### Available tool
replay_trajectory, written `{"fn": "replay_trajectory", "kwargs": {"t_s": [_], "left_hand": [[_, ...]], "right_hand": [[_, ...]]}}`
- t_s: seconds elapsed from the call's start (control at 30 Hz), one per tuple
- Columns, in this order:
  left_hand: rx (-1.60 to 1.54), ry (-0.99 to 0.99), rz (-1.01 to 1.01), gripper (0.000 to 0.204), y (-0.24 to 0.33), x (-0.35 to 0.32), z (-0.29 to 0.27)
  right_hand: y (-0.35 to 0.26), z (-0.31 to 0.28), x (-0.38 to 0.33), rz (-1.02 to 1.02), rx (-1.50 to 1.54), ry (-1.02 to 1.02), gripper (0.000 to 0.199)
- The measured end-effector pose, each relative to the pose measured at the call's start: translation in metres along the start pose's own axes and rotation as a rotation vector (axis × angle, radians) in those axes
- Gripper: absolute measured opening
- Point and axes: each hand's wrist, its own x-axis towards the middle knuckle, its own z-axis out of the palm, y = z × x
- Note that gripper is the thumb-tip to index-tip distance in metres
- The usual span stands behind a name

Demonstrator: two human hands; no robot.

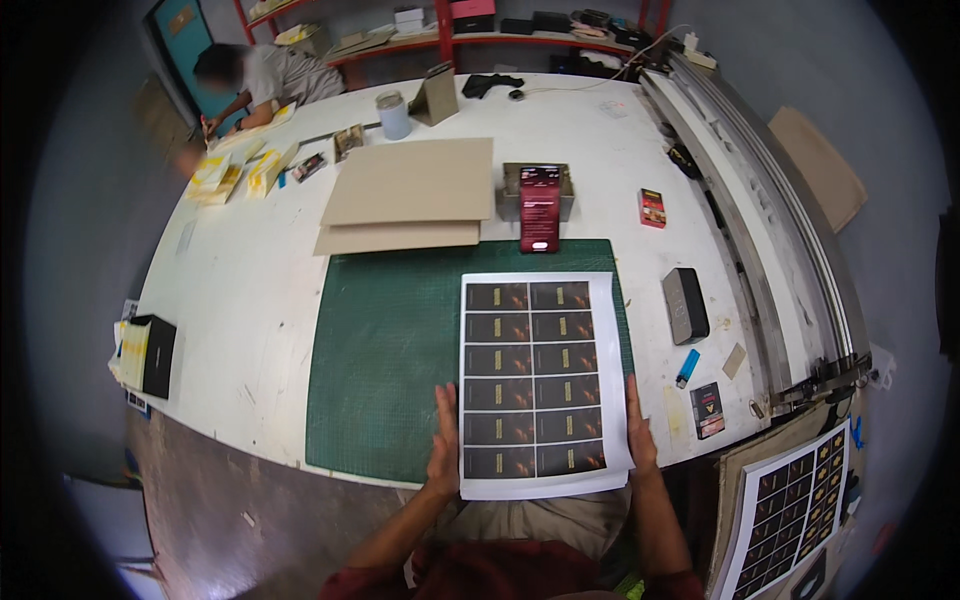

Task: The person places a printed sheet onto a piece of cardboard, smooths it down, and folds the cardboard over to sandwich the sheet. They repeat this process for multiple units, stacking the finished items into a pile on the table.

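Observation:
A stack of white printed sheets with rows of dark card-like designs lies on the right part of a green cutting mat, its near end reaching the table's front edge. My left hand rests along the stack's left edge, fingers straight and pointing away from me. On the opposite side my right hand lies against the right edge, its fingers also stretched out. The stack sits between both palms. Just beyond the mat, a phone with a lit red screen leans on a metal block.
Brown boards lie behind the mat. To the right are a dark box-shaped device, a blue lighter, small packs and a long metal rail. Another person bends over papers at the far left. More printed sheets stand lower right.

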Motion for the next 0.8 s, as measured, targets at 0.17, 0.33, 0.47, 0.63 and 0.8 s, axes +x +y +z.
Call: {"fn": "replay_trajectory", "kwargs": {"t_s": [0.17, 0.33, 0.47, 0.63, 0.8], "left_hand": [[0.029, 0.040, 0.055, 0.096, -0.002, -0.001, -0.004], [0.192, -0.003, -0.006, 0.096, -0.003, -0.006, -0.012], [0.451, 0.176, -0.352, 0.096, 0.024, -0.050, 0.022], [0.652, 0.245, -0.349, 0.096, 0.030, -0.072, 0.032], [0.620, 0.265, -0.402, 0.097, 0.034, -0.066, 0.045]], "right_hand": [[-0.010, 0.000, -0.037, 0.006, 0.258, 0.159, 0.078], [0.009, 0.004, -0.094, 0.112, 0.164, 0.201, 0.075], [0.008, 0.009, -0.091, 0.206, 0.055, 0.291, 0.075], [0.010, 0.002, -0.104, 0.397, -0.147, 0.375, 0.052], [0.000, 0.021, -0.088, 0.202, -0.024, 0.257, 0.074]]}}
